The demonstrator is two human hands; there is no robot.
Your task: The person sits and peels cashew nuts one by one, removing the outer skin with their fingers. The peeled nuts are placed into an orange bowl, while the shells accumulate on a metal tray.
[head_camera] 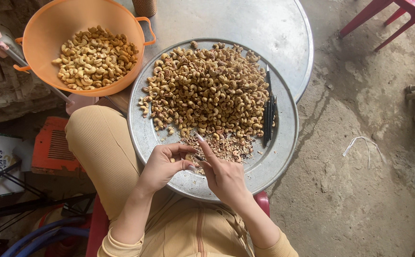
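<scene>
A round metal tray [283, 143] rests on my lap, heaped with brown-skinned cashew nuts [207, 90]. A patch of peeled skin flakes [226, 146] lies at the pile's near edge. My left hand [162, 166] pinches a single cashew between thumb and fingers over the tray's near rim. My right hand [222, 173] meets it from the right and grips a small dark peeling tool, its index finger stretched toward the flakes. An orange plastic basin [50, 28] at the upper left holds pale peeled cashews [95, 57].
Several thin black tools [268, 112] lie on the tray's right side. A larger round metal table [264, 28] stands behind the tray. Red chair legs [383, 19] are at the upper right. Bare concrete floor [360, 166] spreads to the right, with an orange crate [50, 150] at left.
</scene>
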